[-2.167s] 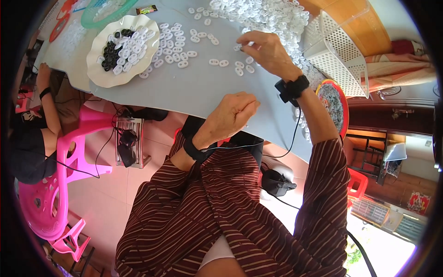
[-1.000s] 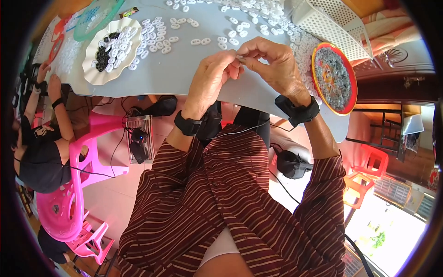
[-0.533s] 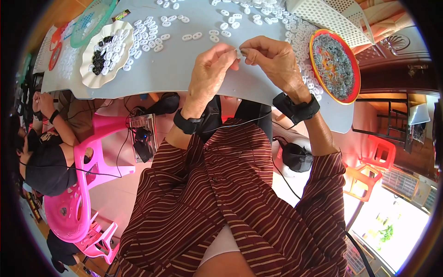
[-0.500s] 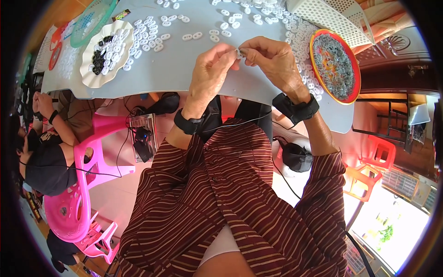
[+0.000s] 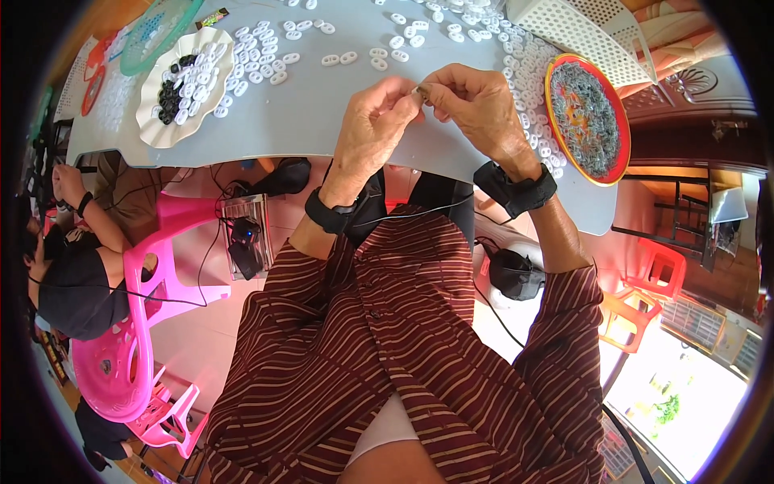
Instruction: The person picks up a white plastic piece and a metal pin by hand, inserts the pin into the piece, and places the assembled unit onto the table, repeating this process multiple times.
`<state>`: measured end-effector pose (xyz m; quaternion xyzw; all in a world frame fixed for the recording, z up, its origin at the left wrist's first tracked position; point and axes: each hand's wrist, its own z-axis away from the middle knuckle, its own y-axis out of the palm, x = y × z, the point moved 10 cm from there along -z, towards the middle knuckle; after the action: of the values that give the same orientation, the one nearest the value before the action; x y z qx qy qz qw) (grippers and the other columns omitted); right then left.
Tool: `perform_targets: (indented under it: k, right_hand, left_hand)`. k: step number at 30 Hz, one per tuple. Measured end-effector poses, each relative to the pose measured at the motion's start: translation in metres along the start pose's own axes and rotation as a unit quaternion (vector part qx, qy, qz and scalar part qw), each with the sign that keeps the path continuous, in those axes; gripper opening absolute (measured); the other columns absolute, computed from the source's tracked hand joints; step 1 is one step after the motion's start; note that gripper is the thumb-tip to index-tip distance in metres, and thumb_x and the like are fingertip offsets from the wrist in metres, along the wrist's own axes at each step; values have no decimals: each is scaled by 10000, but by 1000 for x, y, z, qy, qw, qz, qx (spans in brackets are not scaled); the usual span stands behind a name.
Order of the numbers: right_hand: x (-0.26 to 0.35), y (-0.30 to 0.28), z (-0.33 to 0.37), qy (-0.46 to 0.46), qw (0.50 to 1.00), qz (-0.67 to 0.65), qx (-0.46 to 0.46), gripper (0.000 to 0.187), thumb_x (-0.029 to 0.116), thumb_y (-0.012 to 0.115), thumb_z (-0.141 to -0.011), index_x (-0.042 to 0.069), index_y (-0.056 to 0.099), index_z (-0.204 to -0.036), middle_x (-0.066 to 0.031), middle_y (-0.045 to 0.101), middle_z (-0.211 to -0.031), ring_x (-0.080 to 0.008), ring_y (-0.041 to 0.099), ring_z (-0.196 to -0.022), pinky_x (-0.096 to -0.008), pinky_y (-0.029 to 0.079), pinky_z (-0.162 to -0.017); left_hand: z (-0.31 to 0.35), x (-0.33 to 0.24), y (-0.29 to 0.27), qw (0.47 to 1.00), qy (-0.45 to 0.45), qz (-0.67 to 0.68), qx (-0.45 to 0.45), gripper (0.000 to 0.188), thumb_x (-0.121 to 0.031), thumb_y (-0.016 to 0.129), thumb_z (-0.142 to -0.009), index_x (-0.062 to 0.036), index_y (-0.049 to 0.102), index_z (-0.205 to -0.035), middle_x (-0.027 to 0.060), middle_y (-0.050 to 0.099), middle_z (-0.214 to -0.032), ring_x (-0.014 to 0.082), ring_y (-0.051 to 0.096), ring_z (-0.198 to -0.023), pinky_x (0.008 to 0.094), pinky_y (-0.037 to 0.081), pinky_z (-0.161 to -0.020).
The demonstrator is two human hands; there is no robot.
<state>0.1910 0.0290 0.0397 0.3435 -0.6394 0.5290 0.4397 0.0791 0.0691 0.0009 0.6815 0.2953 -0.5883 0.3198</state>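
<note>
We locate the small pale piece (image 5: 418, 93) between the two hands, above the table (image 5: 310, 129): right of the left hand (image 5: 369, 125), left of the right hand (image 5: 480, 113). Both hands pinch it, thumb against finger, tips nearly meeting; neither is nearer. Fingers cover most of it, so we cannot tell its long axis. Loose white ovals (image 5: 400, 56) lie beyond the fingertips.
</note>
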Motion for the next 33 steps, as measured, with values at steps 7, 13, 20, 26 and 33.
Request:
perform_targets:
  k: [7, 13, 20, 26, 33]
  right_hand:
    - [-1, 0, -1, 15, 1000, -23, 16, 158, 137, 623, -866, -7, 682, -894, -45, 655, -702, -77, 579, -610, -221, 484, -571]
    - [1, 1, -2, 8, 1000, 9, 17, 157, 143, 622, -869, -4, 677, -883, -38, 651, -700, -74, 574, -605, -218, 479, -567]
    - [2, 2, -1, 3, 1000, 2, 31, 164, 141, 604, -887, -1, 663, -943, -36, 647, -732, -74, 573, -629, -217, 479, -591]
    - [12, 8, 2, -59, 995, -61, 54, 157, 58, 633, -855, 15, 660, -1003, -56, 667, -821, -90, 618, -711, -232, 509, -654]
    - [28, 10, 3, -131, 989, -30, 58, 104, 34, 667, -817, 14, 679, -918, -68, 669, -793, -109, 642, -729, -239, 516, -655]
  left_hand:
    - [-1, 0, -3, 999, 25, 28, -8, 243, -257, 582, -910, -19, 616, -945, -15, 600, -715, 19, 404, -572, 184, 324, -490]
    - [-1, 0, -1, 999, 26, 28, 1, 203, -211, 566, -911, -16, 615, -932, -14, 597, -712, 22, 400, -566, 188, 323, -485]
    - [-2, -1, -3, 999, 16, 35, 2, 199, -211, 554, -905, -24, 620, -907, -21, 574, -696, 31, 422, -592, 190, 337, -518]
    - [-3, 5, -7, 997, -9, 80, 8, 253, -262, 510, -900, -42, 608, -823, -28, 536, -676, 56, 456, -649, 211, 359, -588]
    - [-2, 9, 2, 981, -62, 166, 81, 254, -221, 457, -923, -5, 578, -866, 20, 521, -721, 107, 492, -727, 246, 396, -690]
